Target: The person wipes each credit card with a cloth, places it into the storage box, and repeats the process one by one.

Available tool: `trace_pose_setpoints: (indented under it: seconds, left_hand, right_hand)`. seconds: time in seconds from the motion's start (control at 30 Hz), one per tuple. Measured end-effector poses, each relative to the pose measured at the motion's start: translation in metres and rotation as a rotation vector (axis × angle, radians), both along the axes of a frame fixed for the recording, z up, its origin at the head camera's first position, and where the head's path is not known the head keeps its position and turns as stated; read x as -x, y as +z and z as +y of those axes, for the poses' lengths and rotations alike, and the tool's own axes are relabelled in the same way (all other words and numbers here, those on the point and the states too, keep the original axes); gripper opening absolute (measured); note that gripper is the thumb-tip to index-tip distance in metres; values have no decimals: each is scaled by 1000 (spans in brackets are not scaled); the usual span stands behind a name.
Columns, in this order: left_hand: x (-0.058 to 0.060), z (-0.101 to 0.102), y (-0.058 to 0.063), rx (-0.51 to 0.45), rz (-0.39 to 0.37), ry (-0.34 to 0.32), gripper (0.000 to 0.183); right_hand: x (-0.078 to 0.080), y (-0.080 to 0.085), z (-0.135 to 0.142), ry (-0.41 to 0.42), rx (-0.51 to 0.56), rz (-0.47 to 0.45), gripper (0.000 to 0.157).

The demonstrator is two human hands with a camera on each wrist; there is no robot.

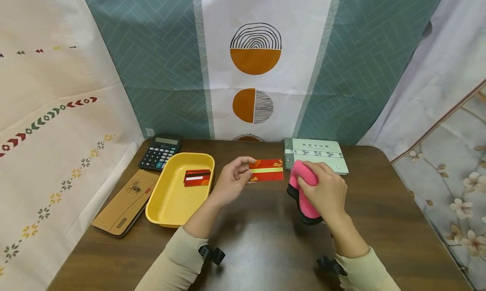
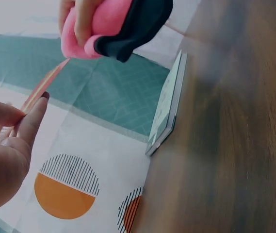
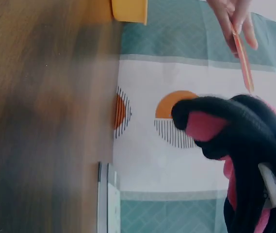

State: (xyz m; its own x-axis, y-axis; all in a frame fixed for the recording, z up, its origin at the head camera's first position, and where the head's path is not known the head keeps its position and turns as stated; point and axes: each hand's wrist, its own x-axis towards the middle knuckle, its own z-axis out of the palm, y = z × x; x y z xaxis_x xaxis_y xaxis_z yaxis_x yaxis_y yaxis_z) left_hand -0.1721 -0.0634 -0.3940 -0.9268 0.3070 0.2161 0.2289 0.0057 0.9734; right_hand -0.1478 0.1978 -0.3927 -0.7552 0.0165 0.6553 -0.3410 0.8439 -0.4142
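Note:
My left hand [image 1: 232, 179] pinches a red card [image 1: 271, 175] with a pale gold stripe between thumb and fingers, raised over the table. In the right wrist view the card [image 3: 244, 63] appears nearly edge-on. My right hand [image 1: 325, 187] grips a folded, soft pink-and-black cloth [image 1: 308, 204], its fingers pressed into the pink side. The black side of the cloth [image 3: 239, 124] faces the right wrist camera, with a small white tag on it. The card's far end is close beside the cloth. Other red cards [image 1: 197, 182] lie stacked in the yellow tray [image 1: 163, 206].
Left of the tray lies a tan long wallet [image 1: 125, 202], with a black calculator [image 1: 160, 153] behind it. A pale green ledger book [image 1: 317, 152] sits at the back right of the brown table [image 1: 258, 257]. A patterned curtain [image 1: 163, 63] hangs behind.

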Motion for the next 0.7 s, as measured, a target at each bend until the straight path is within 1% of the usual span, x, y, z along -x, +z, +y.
trace_pose_setpoints:
  seconds: [0.1, 0.17, 0.3, 0.37, 0.47, 0.53, 0.63, 0.7]
  left_hand:
    - [-1, 0, -2, 22, -11, 21, 27]
    - [-1, 1, -3, 25, -19, 31, 29]
    - [0, 0, -5, 15, -1, 33, 35]
    - [0, 0, -6, 4, 21, 21, 38]
    - [0, -1, -8, -49, 36, -35, 43]
    - [0, -2, -9, -76, 50, -59, 46]
    - [1, 0, -9, -98, 54, -19, 40]
    - [2, 2, -10, -132, 36, 37, 32]
  right_hand:
    - [-2, 0, 4, 14, 35, 9, 41]
    - [-3, 0, 5, 26, 56, 17, 41]
    - [-3, 1, 5, 49, 78, 32, 41]
    - [-3, 0, 5, 59, 83, 35, 42]
    - [-3, 0, 5, 75, 87, 43, 42]
    - [-3, 1, 5, 88, 92, 53, 42]
    - [-2, 3, 6, 102, 103, 77, 41]
    - [-2, 4, 5, 109, 111, 86, 40]
